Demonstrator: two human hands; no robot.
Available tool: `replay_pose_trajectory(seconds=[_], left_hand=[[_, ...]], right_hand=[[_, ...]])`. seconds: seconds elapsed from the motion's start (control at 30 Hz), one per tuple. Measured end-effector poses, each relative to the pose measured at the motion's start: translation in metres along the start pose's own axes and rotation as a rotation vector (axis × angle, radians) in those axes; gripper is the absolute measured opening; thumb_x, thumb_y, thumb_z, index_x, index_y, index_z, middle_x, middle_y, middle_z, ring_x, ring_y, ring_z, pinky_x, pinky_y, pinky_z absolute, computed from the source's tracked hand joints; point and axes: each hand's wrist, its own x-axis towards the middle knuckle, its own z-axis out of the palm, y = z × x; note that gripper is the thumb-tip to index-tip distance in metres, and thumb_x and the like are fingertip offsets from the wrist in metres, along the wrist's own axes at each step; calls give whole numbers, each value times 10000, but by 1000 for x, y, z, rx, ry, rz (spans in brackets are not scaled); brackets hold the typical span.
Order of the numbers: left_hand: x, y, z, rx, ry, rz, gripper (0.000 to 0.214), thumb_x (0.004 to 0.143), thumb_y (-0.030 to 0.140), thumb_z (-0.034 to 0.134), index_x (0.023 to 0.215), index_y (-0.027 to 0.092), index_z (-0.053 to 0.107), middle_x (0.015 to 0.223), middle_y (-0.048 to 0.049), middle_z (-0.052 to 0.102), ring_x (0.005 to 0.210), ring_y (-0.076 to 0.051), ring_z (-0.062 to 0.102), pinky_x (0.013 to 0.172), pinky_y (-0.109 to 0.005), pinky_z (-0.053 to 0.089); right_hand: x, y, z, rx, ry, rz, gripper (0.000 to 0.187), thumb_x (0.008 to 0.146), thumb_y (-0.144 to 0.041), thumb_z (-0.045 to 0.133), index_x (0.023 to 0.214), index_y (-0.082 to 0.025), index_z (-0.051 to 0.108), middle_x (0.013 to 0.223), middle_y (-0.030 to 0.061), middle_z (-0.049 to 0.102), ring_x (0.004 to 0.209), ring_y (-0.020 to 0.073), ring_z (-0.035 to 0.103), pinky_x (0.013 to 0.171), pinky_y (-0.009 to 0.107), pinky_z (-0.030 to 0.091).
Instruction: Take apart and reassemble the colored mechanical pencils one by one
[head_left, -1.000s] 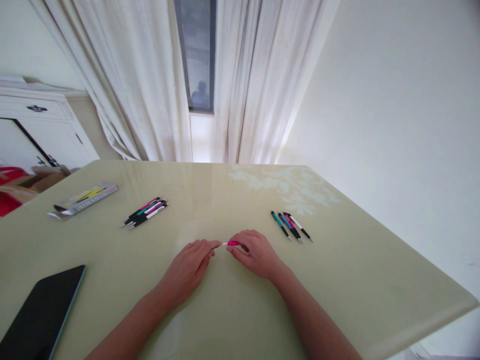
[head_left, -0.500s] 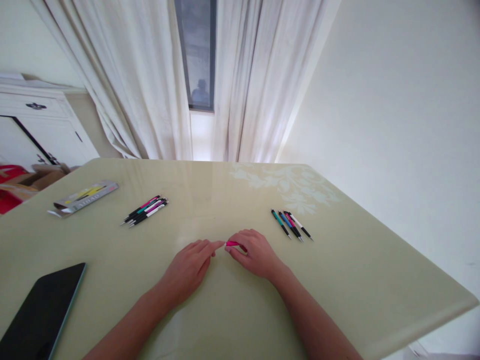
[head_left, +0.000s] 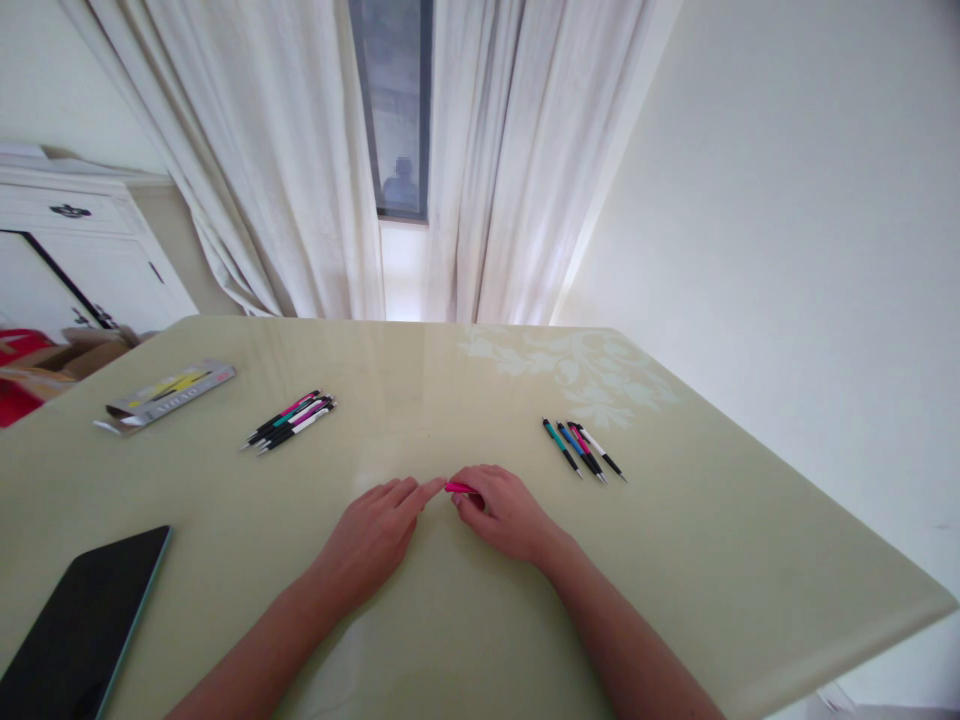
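My right hand [head_left: 501, 508] rests low over the middle of the table, its thumb and fingers closed around a pink piece [head_left: 459, 488] that looks like a pen barrel. Most of that piece is hidden by the fingers. From the left, my left hand [head_left: 384, 522] reaches in with its index finger stretched out, the tip at the pink piece's end. Its other fingers are bent and partly hidden, and I see nothing held in them. Several pens [head_left: 583, 450] lie side by side beyond my right hand. Another bunch of pens [head_left: 291, 422] lies to the left.
An opened pen box [head_left: 171, 396] lies at the table's [head_left: 405, 370] far left. A dark tablet [head_left: 82, 625] sits at the near left. White curtains [head_left: 300, 160], a wall [head_left: 780, 220] and a white cabinet [head_left: 82, 250] stand around the table.
The pink piece has shifted slightly left with my right fingers, and its whitish end no longer shows clearly. My left index finger stays at its end. Other things are unmoved.
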Motion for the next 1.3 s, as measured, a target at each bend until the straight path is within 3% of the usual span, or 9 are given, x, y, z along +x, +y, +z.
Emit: replay_pose_trajectory(seconds=[0.27, 0.5, 0.67, 0.8, 0.93, 1.07, 1.17, 1.3], left_hand=[[0, -2, 0, 144, -15, 30, 624, 906, -1, 443, 1458, 283, 508, 1049, -72, 710, 952, -263, 679, 849, -387, 543], [0, 0, -4, -8, 44, -21, 643, 924, 19, 402, 1492, 316, 455, 1019, -40, 704, 917, -208, 673, 836, -315, 537], [0, -1, -4, -167, 88, -101, 549, 966, 94, 380, 1489, 256, 424, 970, -26, 696, 884, -188, 681, 841, -312, 546], [0, -3, -2, -236, 123, -141, 373, 1020, 170, 373, 1355, 236, 524, 983, -35, 698, 925, -193, 690, 879, -329, 551], [1, -1, -3, -274, 144, -147, 303, 1050, 228, 379, 1298, 241, 554, 1044, -47, 691, 971, -197, 692, 915, -342, 553], [3, 1, -6, -295, 138, -149, 321, 1065, 254, 374, 1320, 260, 569, 1121, -64, 662, 996, -193, 691, 922, -332, 555], [3, 1, -6, -292, 159, -142, 337, 1063, 246, 382, 1328, 263, 590, 1103, -69, 643, 954, -182, 693, 883, -312, 565], [4, 0, -5, -285, 190, -150, 313, 1064, 269, 406, 1296, 264, 617, 1051, -59, 635, 913, -175, 691, 855, -306, 568]], right_hand=[[1, 0, 1, 91, 0, -7, 193, 928, -93, 496, 1019, -195, 632, 951, 37, 689, 887, 190, 597, 836, 293, 428], [0, 1, -2, 157, 17, 18, 162, 935, -99, 489, 982, -206, 600, 932, 33, 671, 879, 192, 581, 837, 308, 427], [0, 7, -14, 545, 181, 165, 94, 1051, -300, 439, 1059, -231, 503, 983, 48, 724, 834, 179, 605, 775, 305, 479], [2, 25, -25, 741, 337, 208, 189, 1004, -408, 542, 961, -224, 541, 1097, 86, 723, 887, 191, 638, 792, 326, 523], [2, 49, -33, 704, 471, 311, 268, 915, -435, 647, 1052, -207, 678, 920, 60, 716, 839, 216, 673, 760, 351, 541], [-6, 75, -39, 548, 540, 467, 383, 815, -404, 739, 1118, -180, 669, 856, 62, 736, 788, 237, 708, 741, 379, 565], [-15, 90, -43, 327, 543, 574, 289, 790, -342, 749, 1028, -195, 674, 832, 54, 752, 743, 229, 716, 733, 386, 564], [-20, 98, -45, 102, 490, 601, 142, 820, -314, 717, 910, -205, 722, 827, 60, 764, 767, 238, 720, 743, 391, 553]])
